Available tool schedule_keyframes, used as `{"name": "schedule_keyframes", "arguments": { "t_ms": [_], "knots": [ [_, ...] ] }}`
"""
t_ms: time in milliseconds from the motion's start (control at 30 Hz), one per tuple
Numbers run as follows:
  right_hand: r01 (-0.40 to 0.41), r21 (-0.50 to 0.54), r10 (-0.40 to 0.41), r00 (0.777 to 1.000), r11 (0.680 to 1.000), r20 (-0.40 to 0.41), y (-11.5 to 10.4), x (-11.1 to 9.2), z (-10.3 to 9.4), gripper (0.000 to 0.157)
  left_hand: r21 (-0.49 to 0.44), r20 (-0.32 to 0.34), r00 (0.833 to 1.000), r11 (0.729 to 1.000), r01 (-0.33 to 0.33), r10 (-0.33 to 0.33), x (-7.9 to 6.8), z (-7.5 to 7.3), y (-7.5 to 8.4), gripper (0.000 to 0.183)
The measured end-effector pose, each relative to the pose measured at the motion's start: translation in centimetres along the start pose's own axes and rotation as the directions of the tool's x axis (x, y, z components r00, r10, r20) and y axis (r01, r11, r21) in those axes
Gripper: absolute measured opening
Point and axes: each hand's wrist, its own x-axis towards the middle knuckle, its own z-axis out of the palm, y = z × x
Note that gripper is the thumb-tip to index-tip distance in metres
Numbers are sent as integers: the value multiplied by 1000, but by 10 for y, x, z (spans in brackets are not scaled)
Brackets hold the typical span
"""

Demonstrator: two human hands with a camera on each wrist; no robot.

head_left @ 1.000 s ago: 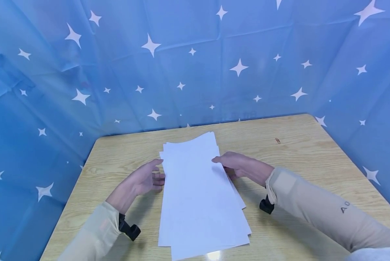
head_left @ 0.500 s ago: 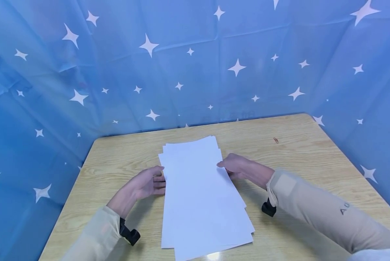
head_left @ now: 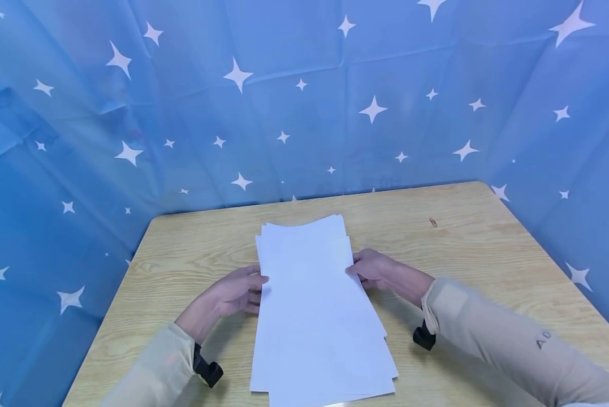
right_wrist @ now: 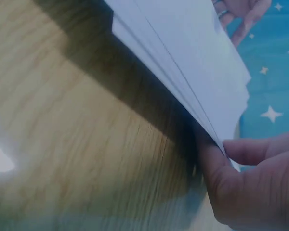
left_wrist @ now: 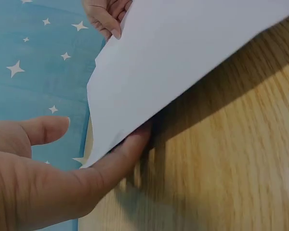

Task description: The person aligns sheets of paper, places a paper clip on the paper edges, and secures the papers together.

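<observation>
Holding papers; wrist views reveal fingers underneath.

In the head view the paper is cut off at 6 o'clock, the left sleeve at 7 and the right sleeve at 4. The paper hides some fingertips of the left hand at its 9 o'clock edge and the right hand at its 2.
</observation>
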Motion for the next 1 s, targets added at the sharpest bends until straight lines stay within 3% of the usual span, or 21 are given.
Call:
{"name": "schedule_keyframes", "arguments": {
  "t_ms": [67, 167, 267, 367, 533, 633, 767, 1000],
  "knots": [
    [8, 13, -7, 1000, 1000, -6, 2, -1, 0, 14, -11, 15, 1000, 1000, -8, 9, 1, 1, -2, 67],
    [30, 56, -30, 1000, 998, 2, 5, -3, 2, 17, -24, 11, 1000, 999, -27, 27, 3, 2, -7, 50],
    [52, 108, -53, 999, 993, 5, 8, -4, 6, 23, -35, -29, 999, 998, -43, 42, 6, 6, -14, 29],
    [61, 156, -63, 998, 986, 5, 13, -5, 8, 28, -47, -77, 996, 998, -50, 46, 7, 13, -21, 24],
    [79, 235, -92, 995, 969, 43, 21, -9, 9, 36, -89, -141, 988, 993, -80, 66, 9, 22, -29, 26],
    [93, 250, -110, 993, 964, 52, 22, -11, 10, 41, -129, -145, 986, 986, -103, 84, 12, 26, -30, 32],
    [118, 227, -128, 991, 967, 30, 21, -15, 9, 44, -130, -131, 986, 984, -124, 107, 19, 32, -31, 38],
    [140, 164, -142, 990, 976, -3, 12, -16, -1, 34, -76, -202, 964, 979, -191, 172, 31, 42, -18, 41]
  ]
}}
